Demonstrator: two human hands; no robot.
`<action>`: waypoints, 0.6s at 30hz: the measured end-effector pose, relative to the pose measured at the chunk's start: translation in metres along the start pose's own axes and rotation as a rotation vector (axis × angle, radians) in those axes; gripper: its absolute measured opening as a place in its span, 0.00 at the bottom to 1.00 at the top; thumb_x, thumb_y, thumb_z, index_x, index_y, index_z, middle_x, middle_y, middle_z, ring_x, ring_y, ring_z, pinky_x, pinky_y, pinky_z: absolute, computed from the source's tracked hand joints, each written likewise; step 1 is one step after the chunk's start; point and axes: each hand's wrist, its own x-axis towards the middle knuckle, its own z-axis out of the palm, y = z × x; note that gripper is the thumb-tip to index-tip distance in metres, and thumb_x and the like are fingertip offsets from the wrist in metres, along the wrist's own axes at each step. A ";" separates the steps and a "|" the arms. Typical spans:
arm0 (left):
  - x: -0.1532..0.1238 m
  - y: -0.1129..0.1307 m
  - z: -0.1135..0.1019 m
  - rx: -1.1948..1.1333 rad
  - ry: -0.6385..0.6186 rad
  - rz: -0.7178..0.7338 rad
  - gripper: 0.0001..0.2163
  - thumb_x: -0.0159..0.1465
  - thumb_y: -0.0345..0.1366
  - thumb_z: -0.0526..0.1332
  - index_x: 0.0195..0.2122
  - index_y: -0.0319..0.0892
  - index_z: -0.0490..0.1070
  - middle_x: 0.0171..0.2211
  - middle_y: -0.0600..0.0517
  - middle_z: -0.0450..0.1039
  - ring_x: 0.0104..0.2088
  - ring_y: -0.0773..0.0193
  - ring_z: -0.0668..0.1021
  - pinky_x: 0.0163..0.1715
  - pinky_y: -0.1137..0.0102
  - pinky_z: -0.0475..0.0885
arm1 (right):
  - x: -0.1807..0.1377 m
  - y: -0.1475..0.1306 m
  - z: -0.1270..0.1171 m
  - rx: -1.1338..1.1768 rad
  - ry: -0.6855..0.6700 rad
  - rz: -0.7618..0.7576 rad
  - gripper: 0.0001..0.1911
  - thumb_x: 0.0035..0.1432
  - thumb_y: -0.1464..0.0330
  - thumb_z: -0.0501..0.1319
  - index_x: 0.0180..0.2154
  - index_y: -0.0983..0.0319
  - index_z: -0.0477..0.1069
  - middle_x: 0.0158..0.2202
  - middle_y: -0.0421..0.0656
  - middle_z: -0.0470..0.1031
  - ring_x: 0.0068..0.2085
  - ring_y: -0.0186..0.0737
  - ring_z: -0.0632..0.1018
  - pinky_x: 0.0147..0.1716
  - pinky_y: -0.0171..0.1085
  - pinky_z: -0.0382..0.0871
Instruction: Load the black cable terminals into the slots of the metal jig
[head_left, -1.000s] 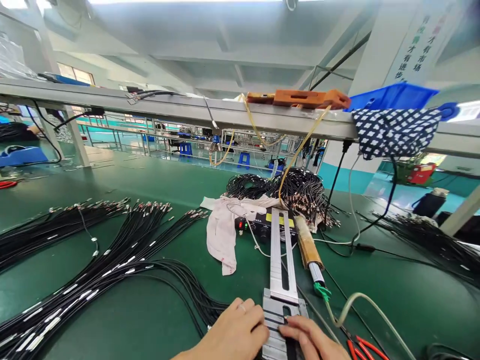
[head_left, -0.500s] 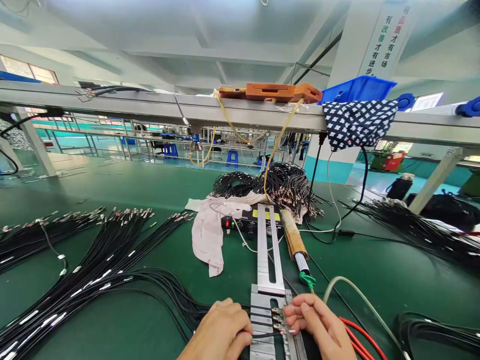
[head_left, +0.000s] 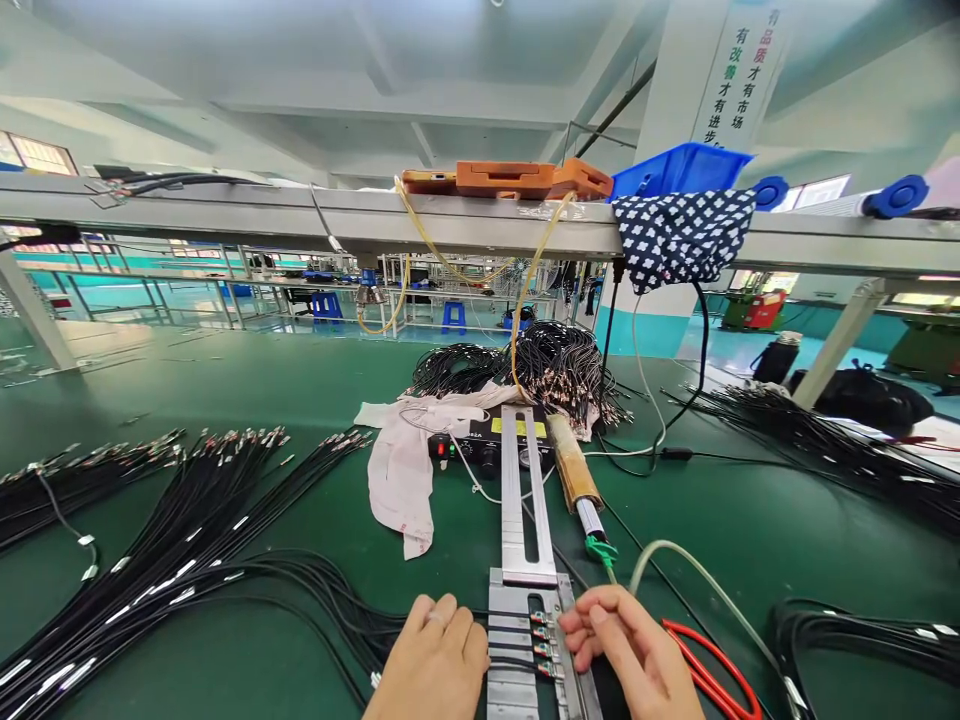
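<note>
A: Where is the person working?

B: At the near end of the metal jig (head_left: 525, 640). The left hand (head_left: 435, 660) is lying flat just left of it, fingers loose, pressing down on black cables (head_left: 352, 620). The right hand (head_left: 630, 655) is pinching the cable terminals (head_left: 544, 645) sitting across the jig.

A: What is lying around the jig?

B: Red cutters (head_left: 712, 670) are resting right of it, and a white cloth (head_left: 401, 470) is lying beyond it to the left.

Bare hands, ring on left hand (head_left: 435, 660)
</note>
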 end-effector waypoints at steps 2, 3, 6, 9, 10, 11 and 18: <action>-0.001 0.000 -0.004 0.017 0.017 0.017 0.08 0.67 0.29 0.53 0.36 0.40 0.72 0.35 0.46 0.73 0.43 0.52 0.72 0.47 0.60 0.64 | 0.000 0.000 -0.001 -0.013 -0.011 -0.007 0.26 0.54 0.44 0.65 0.30 0.62 0.75 0.30 0.47 0.79 0.26 0.41 0.76 0.27 0.37 0.72; -0.001 0.000 -0.004 0.025 0.036 0.030 0.08 0.67 0.29 0.53 0.37 0.40 0.72 0.35 0.46 0.73 0.44 0.51 0.72 0.47 0.60 0.63 | 0.000 0.001 -0.001 -0.017 -0.016 -0.009 0.26 0.54 0.45 0.64 0.30 0.62 0.75 0.30 0.47 0.79 0.26 0.41 0.77 0.27 0.37 0.72; -0.002 -0.001 0.002 0.041 0.074 0.056 0.09 0.67 0.29 0.52 0.39 0.39 0.71 0.36 0.45 0.73 0.45 0.51 0.71 0.48 0.59 0.63 | -0.001 0.001 -0.003 -0.015 -0.025 -0.011 0.25 0.55 0.45 0.64 0.31 0.62 0.75 0.30 0.47 0.79 0.26 0.40 0.76 0.27 0.36 0.72; -0.002 0.000 0.004 0.014 0.092 0.048 0.09 0.67 0.27 0.51 0.40 0.40 0.70 0.37 0.45 0.73 0.46 0.51 0.70 0.49 0.59 0.62 | -0.001 0.001 -0.004 -0.035 -0.035 -0.017 0.25 0.56 0.44 0.63 0.31 0.62 0.74 0.29 0.46 0.78 0.26 0.40 0.76 0.28 0.36 0.72; -0.002 0.000 0.004 -0.004 0.095 0.041 0.09 0.68 0.27 0.51 0.40 0.40 0.70 0.38 0.45 0.72 0.46 0.51 0.70 0.50 0.59 0.62 | -0.001 0.001 -0.005 -0.045 -0.038 -0.020 0.26 0.56 0.44 0.63 0.31 0.62 0.74 0.29 0.46 0.78 0.26 0.40 0.76 0.28 0.36 0.71; -0.002 0.000 0.003 -0.021 0.094 0.034 0.09 0.68 0.27 0.51 0.41 0.39 0.70 0.39 0.44 0.72 0.47 0.51 0.70 0.50 0.59 0.61 | -0.001 0.000 -0.005 -0.052 -0.039 -0.023 0.26 0.56 0.44 0.62 0.31 0.62 0.74 0.29 0.46 0.78 0.26 0.39 0.76 0.28 0.36 0.71; -0.002 0.000 -0.001 -0.040 0.071 0.018 0.09 0.67 0.26 0.52 0.42 0.39 0.70 0.39 0.45 0.71 0.47 0.52 0.70 0.50 0.59 0.62 | -0.003 -0.004 -0.004 -0.056 -0.005 -0.022 0.25 0.56 0.45 0.63 0.31 0.61 0.74 0.28 0.45 0.78 0.25 0.39 0.75 0.27 0.36 0.71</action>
